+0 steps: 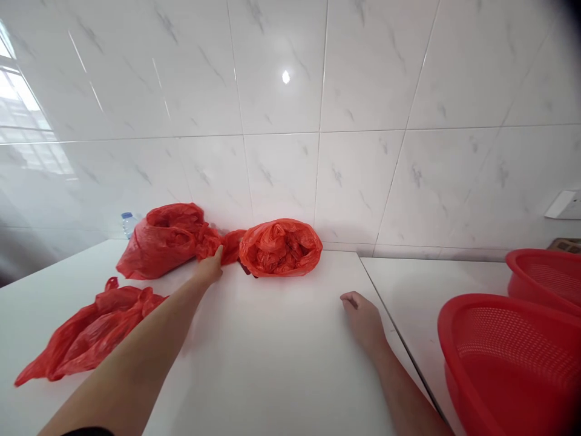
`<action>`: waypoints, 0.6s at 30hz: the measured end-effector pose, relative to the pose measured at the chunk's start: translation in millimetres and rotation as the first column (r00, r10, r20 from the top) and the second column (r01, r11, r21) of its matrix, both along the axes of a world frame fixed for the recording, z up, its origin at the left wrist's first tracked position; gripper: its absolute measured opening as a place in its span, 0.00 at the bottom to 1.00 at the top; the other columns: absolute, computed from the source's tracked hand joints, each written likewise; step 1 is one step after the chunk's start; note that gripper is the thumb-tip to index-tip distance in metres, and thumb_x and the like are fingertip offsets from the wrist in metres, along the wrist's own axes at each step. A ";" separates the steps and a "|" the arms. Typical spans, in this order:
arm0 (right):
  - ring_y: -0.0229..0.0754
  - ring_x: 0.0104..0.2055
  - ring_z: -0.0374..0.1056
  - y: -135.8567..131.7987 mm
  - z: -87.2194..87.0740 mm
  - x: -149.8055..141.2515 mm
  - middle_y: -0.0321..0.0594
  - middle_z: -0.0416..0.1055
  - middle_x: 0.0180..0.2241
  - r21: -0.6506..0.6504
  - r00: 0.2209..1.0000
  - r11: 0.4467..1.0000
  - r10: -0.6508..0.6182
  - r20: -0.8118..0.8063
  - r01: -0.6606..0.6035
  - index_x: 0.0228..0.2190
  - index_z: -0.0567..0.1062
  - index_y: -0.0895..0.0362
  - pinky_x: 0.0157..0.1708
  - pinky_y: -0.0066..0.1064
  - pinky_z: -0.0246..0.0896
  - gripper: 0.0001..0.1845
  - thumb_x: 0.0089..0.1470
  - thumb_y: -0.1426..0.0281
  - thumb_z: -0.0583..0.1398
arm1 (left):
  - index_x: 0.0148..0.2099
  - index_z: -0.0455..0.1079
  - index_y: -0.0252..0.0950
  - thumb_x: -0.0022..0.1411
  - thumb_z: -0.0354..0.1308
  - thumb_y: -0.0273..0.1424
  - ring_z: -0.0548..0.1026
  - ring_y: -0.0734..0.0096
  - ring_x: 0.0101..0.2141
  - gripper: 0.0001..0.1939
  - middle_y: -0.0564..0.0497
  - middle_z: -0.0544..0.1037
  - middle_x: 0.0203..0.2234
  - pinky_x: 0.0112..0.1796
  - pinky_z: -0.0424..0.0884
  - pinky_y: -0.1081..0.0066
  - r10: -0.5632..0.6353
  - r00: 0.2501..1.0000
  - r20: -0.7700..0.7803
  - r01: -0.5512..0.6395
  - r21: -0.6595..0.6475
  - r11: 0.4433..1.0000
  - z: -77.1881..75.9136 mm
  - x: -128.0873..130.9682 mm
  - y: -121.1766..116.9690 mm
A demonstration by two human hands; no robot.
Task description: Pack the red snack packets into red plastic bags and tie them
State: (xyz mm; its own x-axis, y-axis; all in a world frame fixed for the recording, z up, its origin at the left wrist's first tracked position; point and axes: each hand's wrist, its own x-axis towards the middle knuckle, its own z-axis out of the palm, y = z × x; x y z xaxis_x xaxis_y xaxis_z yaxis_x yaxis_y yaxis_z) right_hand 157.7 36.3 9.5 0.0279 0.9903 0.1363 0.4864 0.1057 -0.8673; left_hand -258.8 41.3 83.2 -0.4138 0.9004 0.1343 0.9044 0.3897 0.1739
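Observation:
My left hand (211, 266) reaches to the back of the white table and is closed on a crumpled red plastic bag (232, 245). Left of it stands a bulky red plastic bag (158, 242), its contents hidden. Just to the right sits another red bag (281, 248), mouth open and filled with crumpled red plastic. A flattened red bag (104, 327) lies nearer, partly behind my left forearm. My right hand (364, 318) rests above the table's right part with fingers curled; nothing shows in them.
Two red perforated baskets (458, 303) stand at the right, one behind the other. A clear bottle with a blue cap (128, 224) is at the back left. The tiled wall (281, 169) closes off the far side. A seam (399, 333) divides the white tabletops.

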 end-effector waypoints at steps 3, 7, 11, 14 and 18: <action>0.44 0.33 0.68 2.3 -1.7 1.3 0.36 0.75 0.31 -0.002 1.000 1.000 -0.007 -0.017 0.007 0.30 0.75 0.52 0.32 0.33 0.57 0.13 0.47 0.63 0.53 | 0.57 0.61 0.31 0.63 0.55 0.32 0.73 0.58 0.44 0.21 0.41 0.72 0.46 0.42 0.70 0.61 -0.005 1.000 0.028 0.005 -0.012 1.000 -9.3 1.1 -8.7; 0.45 0.33 0.68 1.6 -0.7 2.6 0.36 0.74 0.30 0.004 1.000 1.000 -0.006 -0.025 0.006 0.31 0.75 0.52 0.32 0.33 0.58 0.14 0.47 0.62 0.53 | 0.53 0.65 0.34 0.63 0.55 0.37 0.72 0.62 0.45 0.18 0.46 0.70 0.49 0.44 0.72 0.57 -0.065 0.997 0.044 0.065 -0.010 0.998 -4.4 9.6 -31.8; 0.44 0.31 0.68 -1.3 1.3 3.0 0.36 0.74 0.29 -0.012 1.000 1.000 -0.001 -0.016 0.001 0.32 0.75 0.52 0.31 0.33 0.58 0.14 0.48 0.61 0.53 | 0.40 0.70 0.30 0.63 0.51 0.31 0.73 0.61 0.37 0.10 0.49 0.74 0.33 0.37 0.67 0.66 -0.119 0.993 0.011 0.119 0.043 0.992 14.9 26.5 -63.1; 0.44 0.31 0.68 -2.5 2.1 3.1 0.36 0.74 0.29 0.008 1.000 1.000 -0.002 -0.009 0.002 0.31 0.75 0.53 0.31 0.33 0.57 0.13 0.47 0.62 0.53 | 0.27 0.66 0.34 0.55 0.51 0.27 0.71 0.66 0.28 0.07 0.52 0.68 0.21 0.30 0.59 0.70 -0.130 0.991 -0.022 0.131 0.062 0.989 34.1 41.1 -88.4; 0.43 0.31 0.67 -6.1 4.0 0.4 0.36 0.74 0.28 0.036 1.000 0.999 0.005 0.003 -0.005 0.29 0.74 0.53 0.30 0.32 0.56 0.13 0.49 0.59 0.54 | 0.22 0.59 0.38 0.48 0.54 0.30 0.64 0.70 0.21 0.07 0.54 0.65 0.17 0.24 0.53 0.71 -0.173 0.985 -0.004 0.173 0.027 0.985 57.0 67.6 -130.1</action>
State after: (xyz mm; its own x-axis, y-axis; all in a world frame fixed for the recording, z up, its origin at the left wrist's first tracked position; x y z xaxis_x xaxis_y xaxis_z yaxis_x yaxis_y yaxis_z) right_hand 158.1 30.3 13.5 0.0224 0.9848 0.1721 0.4883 0.1394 -0.8615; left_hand -191.2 -88.9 140.2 -0.2518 0.9544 0.1604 0.9581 0.2224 0.1804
